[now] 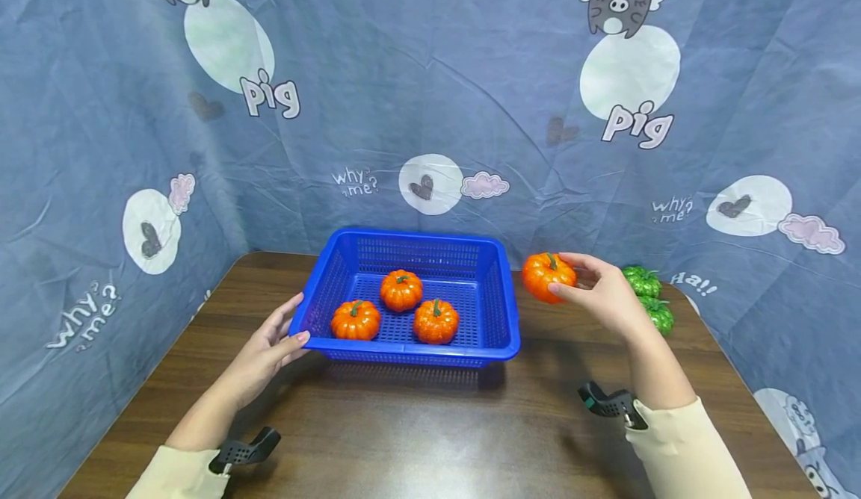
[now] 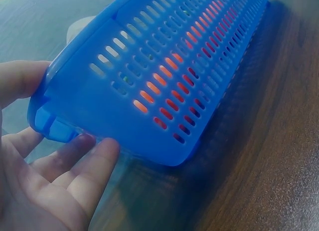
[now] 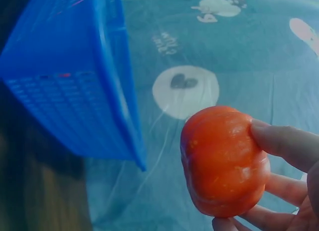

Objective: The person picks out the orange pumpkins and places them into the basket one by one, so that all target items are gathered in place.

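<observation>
A small orange pumpkin [image 1: 546,278] with a green stem is held up by my right hand [image 1: 601,293], just right of the blue plastic basket [image 1: 410,349]. Thumb and fingers pinch its side, as the right wrist view also shows with the pumpkin [image 3: 224,161] off the table. My left hand [image 1: 269,343] holds the basket's front left corner, thumb on the rim and the other fingers against the outer wall [image 2: 99,111]. Inside the basket sit three more orange pumpkins: one at the left [image 1: 355,320], one behind [image 1: 400,290] and one at the right [image 1: 436,322].
Two green pumpkin-like pieces [image 1: 642,281] lie at the table's right edge, partly behind my right hand and wrist. The brown wooden table [image 1: 417,424] stretches in front of the basket. A blue printed cloth [image 1: 430,73] hangs close behind and along both sides.
</observation>
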### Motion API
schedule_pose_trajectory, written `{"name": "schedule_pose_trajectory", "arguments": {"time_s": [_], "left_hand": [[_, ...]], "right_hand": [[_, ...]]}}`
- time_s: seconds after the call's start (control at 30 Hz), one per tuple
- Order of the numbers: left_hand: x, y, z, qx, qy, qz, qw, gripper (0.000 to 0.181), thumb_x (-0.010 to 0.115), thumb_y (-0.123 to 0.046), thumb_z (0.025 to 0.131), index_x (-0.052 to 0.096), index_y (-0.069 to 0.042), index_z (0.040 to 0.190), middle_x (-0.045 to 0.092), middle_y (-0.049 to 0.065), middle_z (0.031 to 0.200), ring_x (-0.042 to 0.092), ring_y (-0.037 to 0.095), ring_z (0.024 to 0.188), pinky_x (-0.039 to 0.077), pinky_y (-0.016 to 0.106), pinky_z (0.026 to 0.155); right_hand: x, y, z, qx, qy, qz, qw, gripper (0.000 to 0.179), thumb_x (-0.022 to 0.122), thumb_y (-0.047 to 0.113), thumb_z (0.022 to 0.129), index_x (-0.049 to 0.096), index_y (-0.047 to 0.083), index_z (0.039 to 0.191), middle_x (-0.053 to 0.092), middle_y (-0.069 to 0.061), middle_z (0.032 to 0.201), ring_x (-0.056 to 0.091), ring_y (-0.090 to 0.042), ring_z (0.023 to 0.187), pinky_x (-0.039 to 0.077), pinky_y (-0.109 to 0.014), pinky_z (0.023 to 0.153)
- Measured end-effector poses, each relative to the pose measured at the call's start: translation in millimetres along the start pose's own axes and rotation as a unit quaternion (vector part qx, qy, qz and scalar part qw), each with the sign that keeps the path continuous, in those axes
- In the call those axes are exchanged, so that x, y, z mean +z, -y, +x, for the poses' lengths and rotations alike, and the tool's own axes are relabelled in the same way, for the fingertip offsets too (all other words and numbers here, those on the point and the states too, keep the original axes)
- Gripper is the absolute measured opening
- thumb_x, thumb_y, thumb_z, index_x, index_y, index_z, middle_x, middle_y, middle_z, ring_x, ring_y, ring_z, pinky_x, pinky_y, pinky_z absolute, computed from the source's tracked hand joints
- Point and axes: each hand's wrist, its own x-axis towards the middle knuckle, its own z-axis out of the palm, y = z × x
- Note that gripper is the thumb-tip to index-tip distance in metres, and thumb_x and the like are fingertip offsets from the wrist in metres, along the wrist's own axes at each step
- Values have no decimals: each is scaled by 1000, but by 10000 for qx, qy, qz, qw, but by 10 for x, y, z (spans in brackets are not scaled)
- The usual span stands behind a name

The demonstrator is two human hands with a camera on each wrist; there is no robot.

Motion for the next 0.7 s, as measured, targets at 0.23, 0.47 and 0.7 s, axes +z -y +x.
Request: {"name": "schedule_pose_trajectory", "arguments": {"time_s": [0.23,0.47,0.7], "left_hand": [[-1,4,-1,14,12,-67,10000,72,53,-16,105,9,-8,161,22,33,157,58,13,121,50,26,96],[1,-3,-6,-2,-1,-45,10000,71,53,-16,104,9,-8,161,22,33,157,57,18,124,51,25,95],[6,-11,-9,19,-6,-59,10000,71,53,-15,104,10,-9,161,22,33,157,57,15,122,51,25,95]], "right_hand": [[55,121,85,-84,179,134,9997,59,79,25,88,58,3,138,64,-21,128,63,-34,113,53,-19,80],[112,193,205,-202,534,260,9980,56,79,22,88,59,2,136,64,-20,128,62,-35,115,53,-22,82],[186,264,316,-237,707,121,9971,57,79,27,87,60,4,136,66,-19,127,62,-35,117,53,-38,90]]}}
